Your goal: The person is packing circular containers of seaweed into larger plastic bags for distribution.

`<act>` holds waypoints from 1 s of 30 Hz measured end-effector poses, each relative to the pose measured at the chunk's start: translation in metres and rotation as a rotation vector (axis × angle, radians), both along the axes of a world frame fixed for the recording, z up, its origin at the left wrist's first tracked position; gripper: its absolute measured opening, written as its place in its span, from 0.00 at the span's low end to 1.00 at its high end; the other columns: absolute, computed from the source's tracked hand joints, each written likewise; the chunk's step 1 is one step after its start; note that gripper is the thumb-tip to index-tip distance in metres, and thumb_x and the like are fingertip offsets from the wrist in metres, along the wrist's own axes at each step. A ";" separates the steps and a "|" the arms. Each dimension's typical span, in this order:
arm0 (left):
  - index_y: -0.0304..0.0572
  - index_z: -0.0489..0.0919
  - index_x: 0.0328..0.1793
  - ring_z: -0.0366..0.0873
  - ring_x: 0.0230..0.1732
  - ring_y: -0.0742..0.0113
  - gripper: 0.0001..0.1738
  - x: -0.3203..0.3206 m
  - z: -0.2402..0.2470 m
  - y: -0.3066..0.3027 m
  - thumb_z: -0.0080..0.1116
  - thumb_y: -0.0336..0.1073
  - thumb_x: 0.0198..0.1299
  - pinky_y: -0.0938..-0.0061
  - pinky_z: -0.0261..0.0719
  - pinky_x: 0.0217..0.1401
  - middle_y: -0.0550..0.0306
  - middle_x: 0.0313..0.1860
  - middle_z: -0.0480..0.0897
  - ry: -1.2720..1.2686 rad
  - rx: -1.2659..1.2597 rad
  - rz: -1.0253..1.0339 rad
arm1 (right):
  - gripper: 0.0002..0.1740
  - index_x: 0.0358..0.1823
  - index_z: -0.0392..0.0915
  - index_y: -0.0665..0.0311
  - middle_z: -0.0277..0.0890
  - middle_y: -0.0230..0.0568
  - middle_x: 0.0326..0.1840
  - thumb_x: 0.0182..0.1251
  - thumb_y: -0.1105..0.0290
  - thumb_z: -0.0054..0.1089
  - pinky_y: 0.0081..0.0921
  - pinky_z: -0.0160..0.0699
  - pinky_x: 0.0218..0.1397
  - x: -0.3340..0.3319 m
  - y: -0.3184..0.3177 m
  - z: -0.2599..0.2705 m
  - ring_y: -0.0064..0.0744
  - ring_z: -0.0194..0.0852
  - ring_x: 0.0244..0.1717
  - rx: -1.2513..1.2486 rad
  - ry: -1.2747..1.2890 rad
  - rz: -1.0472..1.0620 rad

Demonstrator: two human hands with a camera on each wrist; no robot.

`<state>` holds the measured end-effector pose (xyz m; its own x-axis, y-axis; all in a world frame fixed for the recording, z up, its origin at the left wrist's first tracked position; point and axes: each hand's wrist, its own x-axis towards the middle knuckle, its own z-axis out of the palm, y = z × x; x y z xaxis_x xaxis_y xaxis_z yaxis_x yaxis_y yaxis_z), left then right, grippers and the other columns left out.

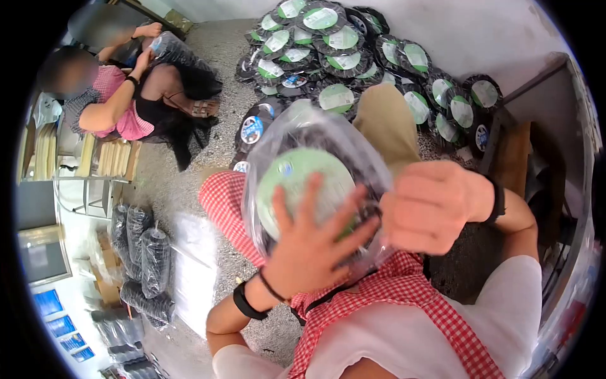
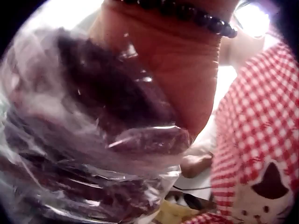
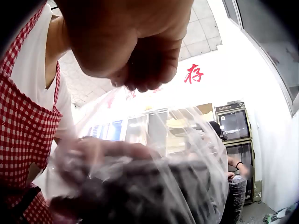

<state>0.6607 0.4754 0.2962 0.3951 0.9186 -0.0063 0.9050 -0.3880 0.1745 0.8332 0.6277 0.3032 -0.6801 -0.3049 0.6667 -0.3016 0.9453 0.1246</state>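
Note:
A clear plastic bag [image 1: 255, 158] holding dark, film-wrapped goods with a round pale green label [image 1: 300, 165] on top sits at the person's lap. Across the label and the bag's near side lies the left hand [image 1: 319, 243], fingers spread. In the left wrist view its heel [image 2: 173, 79] is against the film-covered bundle [image 2: 112, 107]. Beside the bag's right edge the right hand [image 1: 429, 205] has curled fingers, gripping the bag's film. Seen from the right wrist, that hand [image 3: 135, 46] is above the bag [image 3: 187, 163], with thin film rising towards its fingers.
Dark round packs with green labels [image 1: 341, 38] are piled against the wall. Wrapped black bundles [image 1: 154, 262] and white sheeting [image 1: 192, 271] lie on the floor at left. Another person [image 1: 113, 114] sits at upper left. A wooden bench [image 1: 511, 158] stands at right.

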 end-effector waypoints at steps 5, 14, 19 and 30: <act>0.67 0.74 0.58 0.50 0.68 0.32 0.31 0.001 -0.049 0.039 0.55 0.56 0.42 0.26 0.35 0.59 0.59 0.71 0.58 0.006 -0.035 -0.104 | 0.07 0.17 0.68 0.60 0.68 0.33 0.25 0.52 0.76 0.50 0.19 0.67 0.23 -0.029 -0.026 -0.008 0.25 0.65 0.22 -0.166 0.250 0.199; 0.55 0.79 0.52 0.64 0.65 0.44 0.29 -0.058 -0.028 0.074 0.66 0.49 0.39 0.48 0.39 0.71 0.51 0.61 0.71 -0.402 -0.302 -0.119 | 0.15 0.48 0.71 0.65 0.69 0.36 0.48 0.65 0.65 0.54 0.22 0.69 0.45 -0.028 0.092 -0.131 0.27 0.69 0.45 -1.470 0.285 -0.169; 0.46 0.78 0.39 0.76 0.51 0.47 0.12 -0.075 -0.041 0.048 0.62 0.31 0.45 0.47 0.60 0.64 0.49 0.48 0.75 -0.484 0.037 0.403 | 0.40 0.66 0.53 0.61 0.63 0.42 0.58 0.60 0.47 0.57 0.33 0.76 0.42 0.051 0.184 -0.456 0.37 0.71 0.47 -2.333 0.228 -0.845; 0.41 0.80 0.37 0.65 0.59 0.39 0.10 -0.089 -0.028 -0.014 0.60 0.28 0.46 0.49 0.67 0.56 0.42 0.58 0.68 0.126 0.811 0.652 | 0.20 0.53 0.70 0.67 0.73 0.38 0.43 0.64 0.64 0.58 0.36 0.75 0.48 0.066 0.173 -0.454 0.32 0.71 0.46 -1.732 0.249 -1.000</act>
<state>0.5713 0.4611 0.2682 -0.1389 0.7005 0.7000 0.9744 0.2229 -0.0297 0.8993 0.8007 -0.1507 -0.0348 0.9912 -0.1278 0.1807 -0.1196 -0.9762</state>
